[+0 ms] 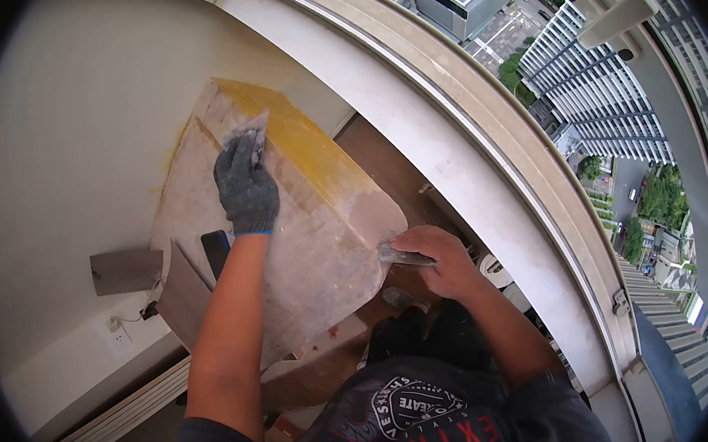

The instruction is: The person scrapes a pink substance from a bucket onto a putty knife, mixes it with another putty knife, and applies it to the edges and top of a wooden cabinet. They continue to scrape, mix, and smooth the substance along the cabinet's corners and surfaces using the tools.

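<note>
My left hand [246, 188], in a dark grey work glove with a blue cuff, is over the far part of a boxy panel surface. Its fingers close on a pale, dusty flat piece [259, 123], whose exact kind I cannot make out. At the rounded near-right corner, my bare right hand [442, 258] grips a putty knife [405, 257]. The blade meets the panel's edge. Whitish smears cover the top of the panel [304, 263], and a yellow-coated side [294, 136] runs along its far right.
A window sill [432, 101] curves along my right, with a street and towers far below. On the left are a wall [77, 113], brown boards [183, 299], a dark phone-like object [215, 251] and a wall socket [117, 335].
</note>
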`<state>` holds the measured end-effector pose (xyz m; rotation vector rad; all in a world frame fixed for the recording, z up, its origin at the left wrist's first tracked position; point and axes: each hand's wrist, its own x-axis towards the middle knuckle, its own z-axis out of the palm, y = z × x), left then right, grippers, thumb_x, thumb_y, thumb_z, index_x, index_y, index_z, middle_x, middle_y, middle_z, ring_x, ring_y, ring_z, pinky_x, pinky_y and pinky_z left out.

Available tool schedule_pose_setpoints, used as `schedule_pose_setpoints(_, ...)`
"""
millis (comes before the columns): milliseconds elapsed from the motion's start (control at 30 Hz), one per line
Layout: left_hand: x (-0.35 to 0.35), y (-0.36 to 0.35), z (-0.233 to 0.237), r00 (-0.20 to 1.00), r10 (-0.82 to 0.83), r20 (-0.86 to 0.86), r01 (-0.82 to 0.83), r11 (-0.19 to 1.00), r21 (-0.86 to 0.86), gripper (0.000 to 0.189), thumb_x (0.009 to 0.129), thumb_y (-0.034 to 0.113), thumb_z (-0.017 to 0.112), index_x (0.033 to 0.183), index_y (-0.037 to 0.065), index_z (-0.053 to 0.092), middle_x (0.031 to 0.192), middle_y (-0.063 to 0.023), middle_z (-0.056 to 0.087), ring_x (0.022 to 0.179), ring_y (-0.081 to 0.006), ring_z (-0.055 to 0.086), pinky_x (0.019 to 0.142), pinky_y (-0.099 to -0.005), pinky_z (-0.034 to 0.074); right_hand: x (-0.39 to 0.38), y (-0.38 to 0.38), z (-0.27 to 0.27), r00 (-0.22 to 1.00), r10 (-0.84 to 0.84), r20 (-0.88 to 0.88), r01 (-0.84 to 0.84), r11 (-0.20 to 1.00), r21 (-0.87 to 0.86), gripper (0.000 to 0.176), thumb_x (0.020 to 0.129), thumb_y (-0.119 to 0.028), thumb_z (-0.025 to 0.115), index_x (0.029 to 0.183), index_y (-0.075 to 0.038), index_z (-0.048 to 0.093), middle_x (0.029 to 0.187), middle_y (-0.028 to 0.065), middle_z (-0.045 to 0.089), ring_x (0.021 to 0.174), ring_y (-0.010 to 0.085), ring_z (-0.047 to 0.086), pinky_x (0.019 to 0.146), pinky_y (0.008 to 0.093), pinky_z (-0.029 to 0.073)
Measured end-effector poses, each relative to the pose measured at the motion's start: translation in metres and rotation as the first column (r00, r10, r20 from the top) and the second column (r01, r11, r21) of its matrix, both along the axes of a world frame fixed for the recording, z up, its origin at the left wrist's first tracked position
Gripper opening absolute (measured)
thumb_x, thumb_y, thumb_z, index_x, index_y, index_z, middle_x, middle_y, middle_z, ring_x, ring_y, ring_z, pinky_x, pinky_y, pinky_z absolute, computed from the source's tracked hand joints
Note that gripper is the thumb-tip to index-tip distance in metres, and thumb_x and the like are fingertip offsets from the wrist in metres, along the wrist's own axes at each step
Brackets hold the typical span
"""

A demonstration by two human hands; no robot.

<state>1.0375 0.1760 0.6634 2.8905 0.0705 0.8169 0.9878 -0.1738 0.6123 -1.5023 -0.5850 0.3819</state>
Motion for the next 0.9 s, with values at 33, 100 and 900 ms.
schedule_pose_setpoints(33, 0.0, 0.0, -0.001, 1.0, 0.011, 0.009, -0.011, 1.0, 0.009, 0.033, 0.09, -0.004, 0.062, 0.12, 0.005, 0.072, 0.122, -0.0143, 0.069, 0.117, -0.0323, 0.062, 0.105, -0.0414, 0.048, 0.002, 0.0, 0.004, 0.996, -0.024, -0.081, 0.022, 0.999, -0.029, 0.054, 0.072, 0.017, 0.058, 0.119, -0.007, 0.071, 0.118, 0.0162, 0.07, 0.109, 0.0357, 0.067, 0.096, 0.0413, 0.053)
schedule_pose_setpoints(100, -0.003, -0.002, -0.001, 1.0, -0.008, 0.024, 0.009, 0.999, -0.052, 0.032, 0.09, -0.004, 0.063, 0.12, 0.004, 0.072, 0.121, -0.0146, 0.069, 0.117, -0.0321, 0.062, 0.104, -0.0415, 0.049, 0.009, 0.006, 0.013, 0.967, -0.073, -0.242, 0.053, 0.994, -0.091, 0.056, 0.072, 0.017, 0.056, 0.121, -0.006, 0.07, 0.119, 0.0172, 0.069, 0.111, 0.0357, 0.066, 0.098, 0.0418, 0.052)
schedule_pose_setpoints(900, -0.002, 0.007, -0.008, 1.0, 0.004, 0.023, -0.003, 1.0, -0.027, 0.028, 0.094, 0.005, 0.064, 0.12, 0.006, 0.072, 0.122, -0.0114, 0.07, 0.117, -0.0323, 0.061, 0.105, -0.0419, 0.047, 0.048, 0.058, -0.015, 0.997, 0.08, 0.011, -0.08, 0.997, -0.018, 0.049, 0.074, 0.014, 0.06, 0.116, -0.007, 0.071, 0.115, 0.0154, 0.071, 0.106, 0.0324, 0.068, 0.095, 0.0392, 0.053)
